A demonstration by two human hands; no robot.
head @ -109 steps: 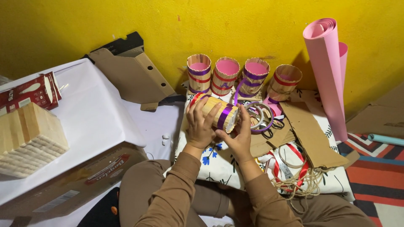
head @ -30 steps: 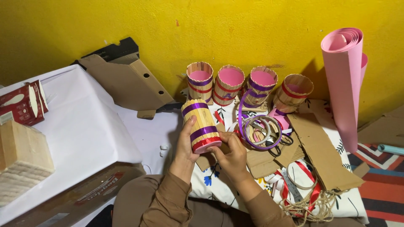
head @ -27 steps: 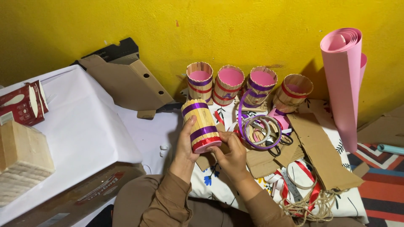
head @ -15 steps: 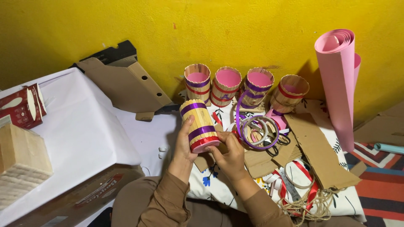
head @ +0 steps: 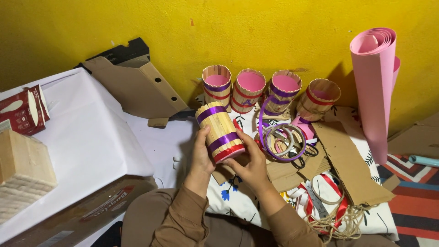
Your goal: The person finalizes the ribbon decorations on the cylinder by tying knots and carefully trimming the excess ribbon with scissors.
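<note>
I hold a cup made of wooden craft sticks, banded with purple ribbons and a red one at its base, tilted in front of me. My left hand grips its left side. My right hand cradles the base from below and the right. Behind it, against the yellow wall, stand several similar stick cups with pink linings. Loops of purple ribbon lie just right of my hands.
A pink rolled sheet leans on the wall at right. Cardboard pieces, red ribbon and twine lie on a floral cloth. At left are a white sheet, a brown cardboard holder, a stack of sticks and a red box.
The stick cup has come up from lying sideways to a more upright tilt in my hands, which shifted slightly left. My view moved a little closer.
</note>
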